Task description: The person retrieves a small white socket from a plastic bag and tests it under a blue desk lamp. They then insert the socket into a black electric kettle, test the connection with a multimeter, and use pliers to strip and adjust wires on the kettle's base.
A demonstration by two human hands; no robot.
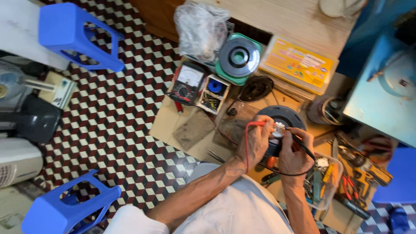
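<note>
Two hands at work over a low wooden board [182, 119] on the patterned tile floor. Left hand [255, 141] closed around a red probe [256, 124], its red lead looping down over the wrist. Right hand [294, 151] pinching a black probe [299, 142], black lead trailing below. Both tips brought to the metal top of a small dark motor part [276, 138], held between the hands, just in front of a round black disc [281, 116].

Crowded all around: an analog multimeter [187, 82] at the far edge of the board, a small open box [213, 93] beside it holding a blue ring and small bits, hard to make out. Behind those, a green spool [238, 58] and a crumpled clear plastic bag [200, 26], contents unreadable. A yellow flat case [299, 64] further right. By the right wrist, a clear tub [323, 180] packed with hand tools, more pliers with red handles [346, 186] beside it. Two blue plastic stools [73, 34] on the left, one cut off at the bottom edge. Lower body of the motor part hidden by fingers.
</note>
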